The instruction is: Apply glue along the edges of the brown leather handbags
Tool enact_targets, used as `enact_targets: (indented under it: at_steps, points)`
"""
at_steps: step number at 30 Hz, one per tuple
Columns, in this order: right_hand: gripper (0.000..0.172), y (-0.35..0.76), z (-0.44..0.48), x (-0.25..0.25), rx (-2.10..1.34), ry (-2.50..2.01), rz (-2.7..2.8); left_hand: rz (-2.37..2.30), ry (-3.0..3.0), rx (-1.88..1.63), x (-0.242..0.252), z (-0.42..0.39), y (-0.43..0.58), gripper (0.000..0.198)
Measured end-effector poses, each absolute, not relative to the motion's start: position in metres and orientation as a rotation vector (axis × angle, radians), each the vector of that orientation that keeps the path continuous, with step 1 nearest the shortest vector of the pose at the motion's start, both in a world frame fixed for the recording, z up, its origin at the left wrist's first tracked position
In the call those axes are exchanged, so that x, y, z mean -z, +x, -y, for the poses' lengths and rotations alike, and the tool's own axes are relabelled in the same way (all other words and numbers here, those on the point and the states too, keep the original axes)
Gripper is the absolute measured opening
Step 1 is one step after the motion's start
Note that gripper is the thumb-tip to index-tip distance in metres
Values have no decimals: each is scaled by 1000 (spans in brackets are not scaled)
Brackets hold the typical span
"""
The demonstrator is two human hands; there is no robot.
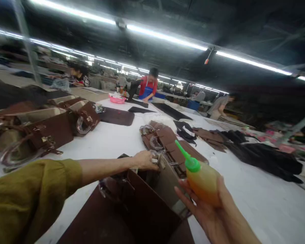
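Observation:
My right hand is wrapped around a squeeze bottle of amber liquid with a green nozzle that points up and left. My left hand, at the end of an olive-green sleeve, is closed on the top edge of a brown leather bag standing open in front of me. Plastic-wrapped handles hang at the bag's left side.
A long white table carries finished brown bags at the left, a stack of brown leather pieces in the middle and black material at the right. A pink basin sits far back. Other people work at the far end.

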State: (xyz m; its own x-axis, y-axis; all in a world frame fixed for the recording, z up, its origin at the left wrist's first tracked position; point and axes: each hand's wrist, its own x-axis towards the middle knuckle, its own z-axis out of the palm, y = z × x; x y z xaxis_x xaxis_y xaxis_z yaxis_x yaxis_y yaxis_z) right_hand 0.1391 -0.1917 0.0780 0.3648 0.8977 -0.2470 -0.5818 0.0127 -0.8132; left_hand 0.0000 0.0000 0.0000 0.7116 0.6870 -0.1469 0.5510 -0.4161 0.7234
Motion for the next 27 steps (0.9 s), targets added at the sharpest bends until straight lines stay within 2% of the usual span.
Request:
enact_targets:
  at_steps: [3,6,12,17,23,27]
  points:
    - [47,140,190,-77,-1194,-1023,382,-872,2100,-179,2,0,-4,19]
    - [54,144,190,-76,-1169,-1016,371,-767,2046,-144,5,-6,-11,16]
    - [59,158,192,-73,-1121,-997,380,-656,1931,-103,7,-17,-27,28]
    - [49,164,199,-74,-1148,-942,317,-655,1858,-184,9,-9,-31,36]
    - [43,153,204,-79,-1207,-915,282,-728,1730,-380,13,12,-26,57]
    - [47,150,210,-82,-1244,-934,268,-766,1754,-389,-5,14,-25,55]
